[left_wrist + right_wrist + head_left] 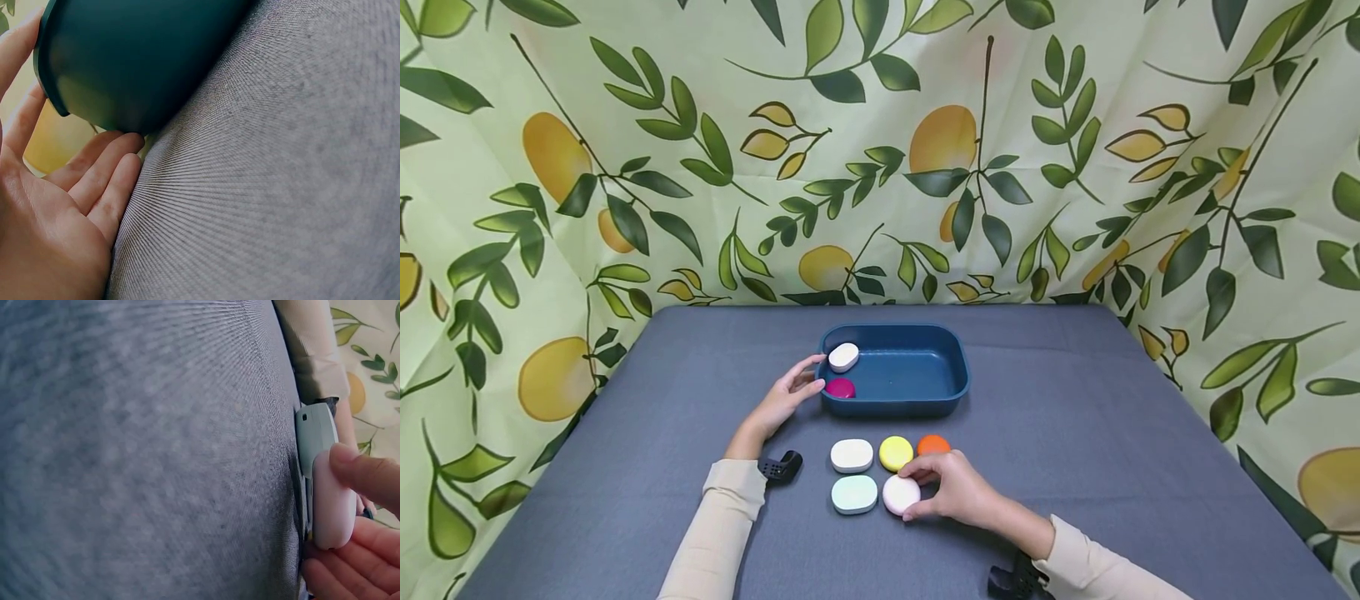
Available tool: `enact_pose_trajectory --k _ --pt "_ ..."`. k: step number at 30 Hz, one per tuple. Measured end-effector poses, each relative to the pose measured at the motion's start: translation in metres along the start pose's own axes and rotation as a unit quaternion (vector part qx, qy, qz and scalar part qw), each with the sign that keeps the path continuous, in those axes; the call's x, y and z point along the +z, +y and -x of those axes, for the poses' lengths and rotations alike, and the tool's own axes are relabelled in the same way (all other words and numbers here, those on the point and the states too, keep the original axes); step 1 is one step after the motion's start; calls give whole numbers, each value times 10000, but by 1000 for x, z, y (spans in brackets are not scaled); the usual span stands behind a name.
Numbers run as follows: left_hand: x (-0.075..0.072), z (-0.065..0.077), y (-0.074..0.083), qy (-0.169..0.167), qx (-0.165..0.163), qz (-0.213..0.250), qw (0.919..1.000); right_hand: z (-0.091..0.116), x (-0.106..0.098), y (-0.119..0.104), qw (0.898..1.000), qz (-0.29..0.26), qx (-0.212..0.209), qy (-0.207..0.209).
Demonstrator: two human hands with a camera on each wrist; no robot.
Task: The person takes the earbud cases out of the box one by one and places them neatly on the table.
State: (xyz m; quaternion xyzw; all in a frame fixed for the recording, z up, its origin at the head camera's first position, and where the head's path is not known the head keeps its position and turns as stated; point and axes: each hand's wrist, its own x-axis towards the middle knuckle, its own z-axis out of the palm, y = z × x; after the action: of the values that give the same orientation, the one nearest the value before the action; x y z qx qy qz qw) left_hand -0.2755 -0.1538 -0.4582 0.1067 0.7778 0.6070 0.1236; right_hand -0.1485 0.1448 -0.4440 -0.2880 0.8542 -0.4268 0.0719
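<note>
My right hand (958, 493) pinches a round, pale pink disc-like case (901, 495) between thumb and fingers. The right wrist view shows its rounded side edge (332, 503), with the thumb on its face. Next to it lies an oval mint-green case (854, 494). Behind are a white oval case (852, 456), a round yellow one (896, 453) and a round orange one (933, 445), partly covered by the hand. My left hand (785, 400) touches the left end of a blue bin (895, 408), fingers extended against its rim and wall (137, 69).
Inside the bin, at its left end, are a white oval case (843, 357) and a magenta one (840, 388). A grey-blue cloth (1075, 400) covers the table. Behind and beside it hangs a leaf-and-fruit patterned curtain (880, 200).
</note>
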Motion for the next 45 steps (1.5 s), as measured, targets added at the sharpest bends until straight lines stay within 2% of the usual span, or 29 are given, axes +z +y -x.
enact_pose_trajectory --k 7,13,25,29,32,37,45 --pt "0 0 0 1 32 -2 10000 -1 1 -5 9994 203 269 -85" --pt "0 1 0 -3 13 2 10000 -2 2 -9 9984 450 316 -96" --pt "-1 0 0 10 -55 -22 10000 2 -1 -11 9965 835 90 -39" --pt "-1 -1 0 -41 163 -46 9998 4 -3 -11 9976 680 93 -14" --pt "-2 -1 -1 -71 269 -57 9996 3 -3 -10 9982 548 225 87" --pt "-2 0 -1 -28 200 7 9998 2 1 -13 9974 368 495 383" --pt "0 1 1 -22 187 16 9998 0 6 -17 9930 434 775 781"
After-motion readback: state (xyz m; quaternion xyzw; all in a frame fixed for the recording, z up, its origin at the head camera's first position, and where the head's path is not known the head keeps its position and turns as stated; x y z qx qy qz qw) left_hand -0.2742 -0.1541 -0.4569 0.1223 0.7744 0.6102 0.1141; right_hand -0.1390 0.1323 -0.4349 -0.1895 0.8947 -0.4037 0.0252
